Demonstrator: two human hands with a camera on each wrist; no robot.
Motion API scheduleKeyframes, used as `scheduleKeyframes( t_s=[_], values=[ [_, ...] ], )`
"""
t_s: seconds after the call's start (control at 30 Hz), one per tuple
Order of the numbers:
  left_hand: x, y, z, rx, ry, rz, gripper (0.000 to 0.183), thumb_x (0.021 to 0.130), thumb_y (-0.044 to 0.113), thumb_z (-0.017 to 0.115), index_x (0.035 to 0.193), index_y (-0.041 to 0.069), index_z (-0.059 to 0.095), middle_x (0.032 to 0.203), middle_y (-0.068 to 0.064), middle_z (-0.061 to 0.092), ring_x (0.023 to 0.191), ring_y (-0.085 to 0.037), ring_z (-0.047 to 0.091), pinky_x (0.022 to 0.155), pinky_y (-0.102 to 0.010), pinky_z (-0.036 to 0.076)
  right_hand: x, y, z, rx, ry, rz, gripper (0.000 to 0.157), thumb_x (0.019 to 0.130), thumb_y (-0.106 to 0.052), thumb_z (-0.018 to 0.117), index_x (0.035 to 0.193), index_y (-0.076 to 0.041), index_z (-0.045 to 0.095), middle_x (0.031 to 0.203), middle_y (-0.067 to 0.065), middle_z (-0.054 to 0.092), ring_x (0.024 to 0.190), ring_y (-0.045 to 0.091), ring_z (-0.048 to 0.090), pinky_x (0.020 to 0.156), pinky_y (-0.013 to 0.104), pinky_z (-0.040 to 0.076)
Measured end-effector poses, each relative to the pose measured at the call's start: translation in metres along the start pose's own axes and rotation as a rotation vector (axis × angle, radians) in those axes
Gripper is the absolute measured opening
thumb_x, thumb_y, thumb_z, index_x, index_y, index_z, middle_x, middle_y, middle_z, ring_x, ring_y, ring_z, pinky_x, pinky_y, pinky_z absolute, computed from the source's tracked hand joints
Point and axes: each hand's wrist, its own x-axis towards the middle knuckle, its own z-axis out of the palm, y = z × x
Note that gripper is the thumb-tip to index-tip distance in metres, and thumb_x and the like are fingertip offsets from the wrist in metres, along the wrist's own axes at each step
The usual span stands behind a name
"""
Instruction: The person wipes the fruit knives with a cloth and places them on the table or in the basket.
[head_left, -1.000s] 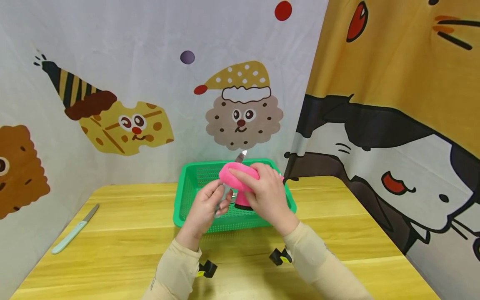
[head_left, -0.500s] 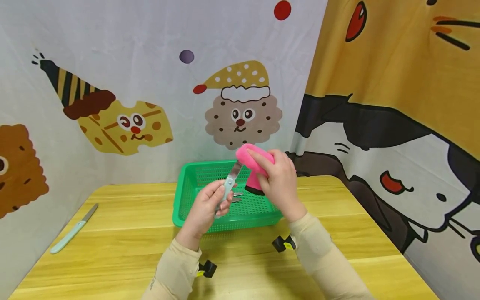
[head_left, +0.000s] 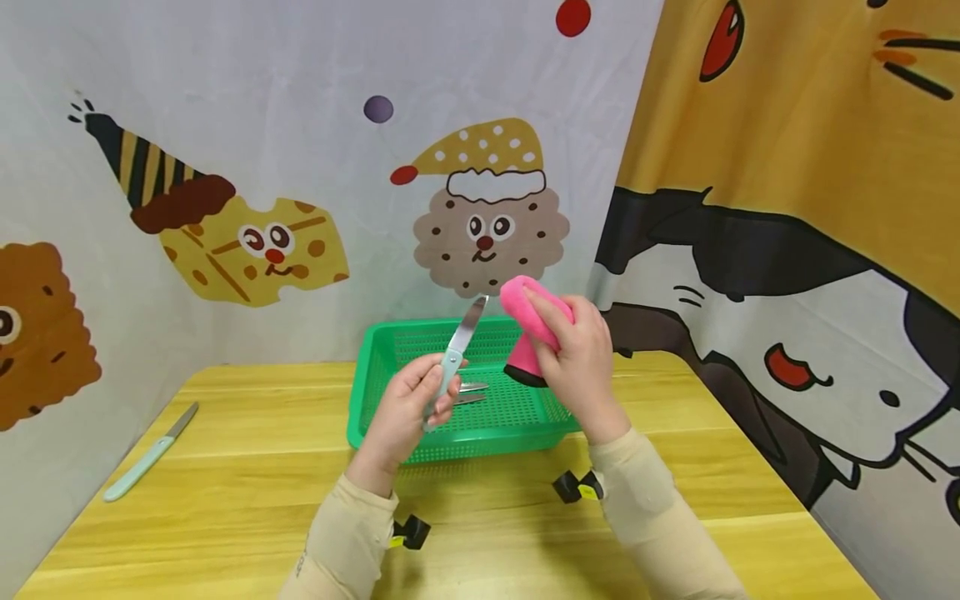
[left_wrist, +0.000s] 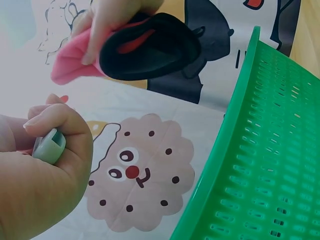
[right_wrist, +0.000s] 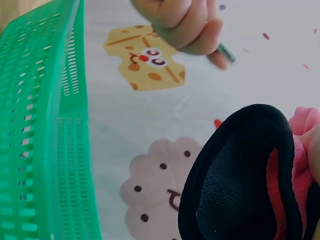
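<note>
My left hand (head_left: 405,408) grips a knife (head_left: 452,358) by its pale green handle, the blade pointing up and away above a green basket (head_left: 465,439). In the left wrist view the handle's end (left_wrist: 50,147) pokes out of the curled fingers. My right hand (head_left: 581,354) holds a fuzzy pink cloth (head_left: 536,317), bunched up, to the right of the blade and apart from it. One end of this cloth is a wide black-rimmed opening (left_wrist: 150,47) with a dark inside. Silvery metal pieces (head_left: 471,393) lie in the basket, partly hidden by the left hand.
A second knife (head_left: 150,458) with a pale green handle lies on the wooden table (head_left: 247,500) at the left. Behind the table hangs a cartoon-printed cloth backdrop (head_left: 300,125). Small black devices (head_left: 412,532) sit by the wrists.
The pink cloth was over the knife's blade a second ago. My right hand has drawn it up and to the right off the blade, which now shows fully. The left hand has hardly moved.
</note>
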Motion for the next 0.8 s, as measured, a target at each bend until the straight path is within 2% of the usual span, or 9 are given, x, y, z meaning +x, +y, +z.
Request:
scheduleKeyframes(
  t_s=[0.1,0.2,0.4,0.47,0.67,0.8],
  values=[
    [0.001,0.0,0.001,0.005,0.0,0.001,0.029,0.109,0.017,0.039,0.123,0.0,0.058,0.084,-0.004,0.054,0.061,-0.007,0.043,0.051,-0.016,0.037,0.001,-0.007,-0.004,0.027,-0.012,-0.037,0.04,0.085,-0.005,0.07,0.123,-0.016,0.068,0.1,0.019,0.059,0.091,0.035,0.056,0.077,0.051,0.045],
    [0.001,0.0,0.001,0.011,0.008,0.004,0.03,0.109,0.017,0.039,0.123,-0.001,0.058,0.083,-0.004,0.053,0.061,-0.007,0.043,0.051,-0.017,0.038,0.0,-0.017,-0.006,0.04,-0.067,-0.099,0.045,0.084,-0.003,0.066,0.125,-0.019,0.067,0.101,0.017,0.059,0.091,0.034,0.056,0.075,0.05,0.045],
    [0.001,-0.002,0.0,0.033,-0.016,0.046,0.025,0.109,0.015,0.037,0.11,0.012,0.062,0.081,-0.004,0.051,0.061,-0.009,0.039,0.05,-0.017,0.035,-0.009,-0.038,0.003,0.033,-0.165,-0.199,0.052,0.08,-0.001,0.073,0.125,-0.025,0.067,0.102,0.016,0.06,0.092,0.032,0.057,0.073,0.047,0.049],
    [0.001,-0.003,0.0,0.035,-0.022,0.058,0.026,0.109,0.015,0.037,0.106,0.015,0.062,0.08,-0.003,0.051,0.06,-0.009,0.038,0.05,-0.017,0.034,-0.012,-0.042,0.007,0.032,-0.183,-0.216,0.053,0.079,-0.002,0.075,0.125,-0.026,0.067,0.101,0.016,0.06,0.092,0.031,0.058,0.074,0.046,0.05],
    [0.001,-0.003,0.001,0.054,-0.008,0.063,0.025,0.108,0.021,0.04,0.11,0.024,0.065,0.076,-0.002,0.049,0.06,-0.01,0.037,0.05,-0.019,0.033,-0.019,-0.046,0.016,0.021,-0.232,-0.232,0.055,0.079,-0.001,0.073,0.127,-0.027,0.066,0.1,0.014,0.061,0.09,0.03,0.059,0.074,0.044,0.05],
    [-0.001,-0.001,0.002,0.086,0.001,0.04,0.022,0.108,0.024,0.042,0.111,0.024,0.065,0.079,-0.002,0.051,0.06,-0.01,0.038,0.051,-0.019,0.034,-0.02,-0.045,0.019,0.008,-0.253,-0.218,0.052,0.081,-0.003,0.074,0.127,-0.026,0.067,0.101,0.014,0.061,0.09,0.029,0.058,0.074,0.043,0.049]
  ],
)
